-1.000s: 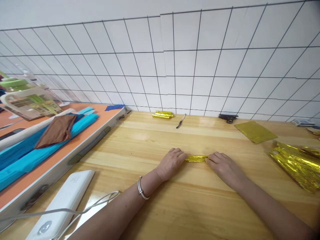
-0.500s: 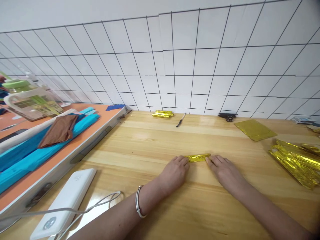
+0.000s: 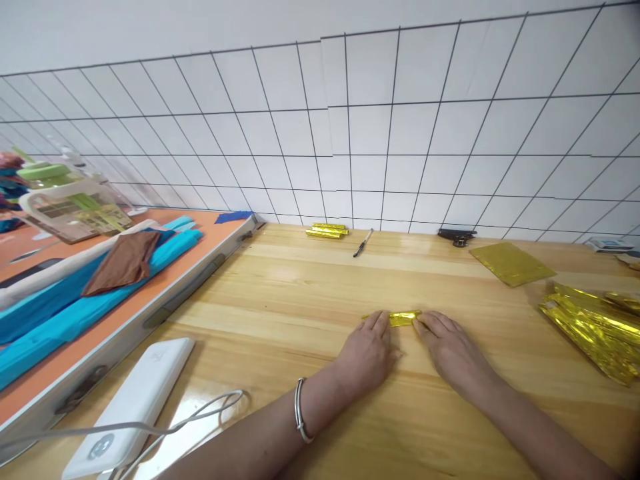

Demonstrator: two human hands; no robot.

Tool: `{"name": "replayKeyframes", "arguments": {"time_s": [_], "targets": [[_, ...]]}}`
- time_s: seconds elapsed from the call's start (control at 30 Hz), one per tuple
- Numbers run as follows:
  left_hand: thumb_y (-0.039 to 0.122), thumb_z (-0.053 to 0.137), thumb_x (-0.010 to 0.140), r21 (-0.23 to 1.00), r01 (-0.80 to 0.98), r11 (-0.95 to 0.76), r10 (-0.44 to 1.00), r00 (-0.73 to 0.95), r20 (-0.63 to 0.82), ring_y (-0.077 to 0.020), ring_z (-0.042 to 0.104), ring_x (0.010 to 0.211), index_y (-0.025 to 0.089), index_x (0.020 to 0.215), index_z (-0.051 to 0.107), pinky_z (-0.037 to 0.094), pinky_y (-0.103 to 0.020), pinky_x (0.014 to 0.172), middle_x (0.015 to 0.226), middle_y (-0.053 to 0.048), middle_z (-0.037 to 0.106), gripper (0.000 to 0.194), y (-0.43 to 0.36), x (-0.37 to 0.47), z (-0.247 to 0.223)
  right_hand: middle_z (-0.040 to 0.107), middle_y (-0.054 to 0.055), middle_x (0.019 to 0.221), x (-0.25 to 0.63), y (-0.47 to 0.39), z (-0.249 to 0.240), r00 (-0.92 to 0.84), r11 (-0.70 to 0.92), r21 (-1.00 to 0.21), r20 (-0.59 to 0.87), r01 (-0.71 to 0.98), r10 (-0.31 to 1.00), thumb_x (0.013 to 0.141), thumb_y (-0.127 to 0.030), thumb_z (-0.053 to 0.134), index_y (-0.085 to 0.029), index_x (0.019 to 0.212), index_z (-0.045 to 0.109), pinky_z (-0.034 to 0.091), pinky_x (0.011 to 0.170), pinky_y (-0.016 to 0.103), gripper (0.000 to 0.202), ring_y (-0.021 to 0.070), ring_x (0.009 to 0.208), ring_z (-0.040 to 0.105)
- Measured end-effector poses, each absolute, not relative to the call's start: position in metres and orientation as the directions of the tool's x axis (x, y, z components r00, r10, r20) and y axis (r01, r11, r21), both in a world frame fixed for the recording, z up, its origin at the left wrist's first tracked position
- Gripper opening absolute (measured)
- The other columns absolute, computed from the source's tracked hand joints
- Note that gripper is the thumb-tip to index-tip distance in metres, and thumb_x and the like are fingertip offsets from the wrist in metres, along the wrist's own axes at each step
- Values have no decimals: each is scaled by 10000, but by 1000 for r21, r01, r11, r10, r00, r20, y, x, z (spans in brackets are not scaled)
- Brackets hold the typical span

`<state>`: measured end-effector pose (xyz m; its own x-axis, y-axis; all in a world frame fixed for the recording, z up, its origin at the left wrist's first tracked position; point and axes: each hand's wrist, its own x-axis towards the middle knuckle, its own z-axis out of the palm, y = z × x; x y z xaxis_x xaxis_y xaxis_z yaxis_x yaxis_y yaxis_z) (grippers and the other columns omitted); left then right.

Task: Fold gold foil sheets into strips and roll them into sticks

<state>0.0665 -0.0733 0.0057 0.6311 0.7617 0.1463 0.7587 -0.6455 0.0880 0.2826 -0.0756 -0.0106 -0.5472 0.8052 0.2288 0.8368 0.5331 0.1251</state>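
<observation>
Even, light pressure should best keep the gold foil strip (image 3: 403, 318) straight, just below and right of the frame's centre, where the right fingers (image 3: 436, 325) pinch its right end and the left fingers' (image 3: 379, 323) grip is hidden.

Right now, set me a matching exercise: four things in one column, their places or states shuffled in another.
1. Gold foil strip
2. Pen
3. Brown piece
4. White device

A. Crossed by a cable
B. Lying on blue material
C. Touched by the left hand and right hand
D. Between the gold rolls and the black clip

Pairs: 1-C, 2-D, 3-B, 4-A
</observation>
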Motion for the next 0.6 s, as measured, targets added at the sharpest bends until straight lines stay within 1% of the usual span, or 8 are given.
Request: {"name": "replayKeyframes", "arguments": {"time_s": [0.07, 0.17, 0.27, 0.37, 0.43, 0.5, 0.6], "targets": [[505, 306, 897, 105, 741, -663, 748, 651, 129, -298, 248, 1333, 21, 1304, 404, 217, -397, 1080, 1404, -205, 345, 640, -78, 66, 3, 532, 120, 1271, 282, -75, -11, -551, 542, 107, 230, 834, 802, 831, -87, 393, -113, 1229, 529, 394, 991, 405, 422, 250, 1200, 427], [585, 256, 876, 142, 732, -666, 746, 653, 129, -328, 173, 1361, 32, 1364, 317, 180, -444, 1089, 1440, -216, 270, 740, -85, 67, 3, 550, 135, 1252, 281, -76, -9, -535, 530, 86, 225, 844, 814, 860, -136, 372, -98, 1213, 548, 392, 999, 408, 396, 246, 1178, 461], [613, 259, 859, 157, 731, -664, 748, 649, 142, -337, 187, 1356, 46, 1366, 317, 194, -461, 1081, 1437, -214, 279, 763, -87, 68, 5, 573, 144, 1221, 278, -78, -4, -500, 503, 48, 228, 863, 836, 884, -229, 390, -100, 1189, 570, 406, 987, 420, 376, 250, 1144, 498], [611, 288, 852, 161, 722, -672, 740, 654, 155, -342, 213, 1346, 50, 1364, 323, 192, -471, 1083, 1430, -215, 292, 760, -86, 68, 6, 540, 140, 1272, 269, -78, 1, -480, 499, -14, 251, 866, 840, 892, -299, 405, -111, 1204, 561, 389, 1011, 421, 396, 250, 1194, 467], [590, 317, 852, 166, 712, -682, 732, 662, 163, -341, 210, 1348, 58, 1372, 315, 181, -472, 1088, 1436, -207, 285, 744, -86, 68, 6, 477, 129, 1342, 258, -78, 3, -494, 521, -60, 242, 851, 835, 902, -344, 392, -121, 1267, 506, 363, 1038, 421, 443, 243, 1245, 420], [556, 348, 851, 171, 702, -691, 723, 668, 177, -339, 197, 1352, 73, 1390, 286, 168, -479, 1092, 1446, -195, 269, 726, -86, 68, 5, 403, 118, 1400, 245, -77, 5, -533, 558, -108, 194, 823, 823, 908, -386, 372, -123, 1347, 409, 340, 1058, 419, 513, 230, 1282, 374], [505, 381, 849, 182, 690, -700, 714, 674, 191, -341, 181, 1356, 104, 1416, 231, 153, -504, 1089, 1463, -179, 237, 710, -86, 66, 7, 318, 105, 1448, 230, -77, 4, -571, 587, -157, 135, 794, 810, 914, -397, 341, -126, 1415, 274, 309, 1078, 412, 573, 208, 1323, 305]]}}
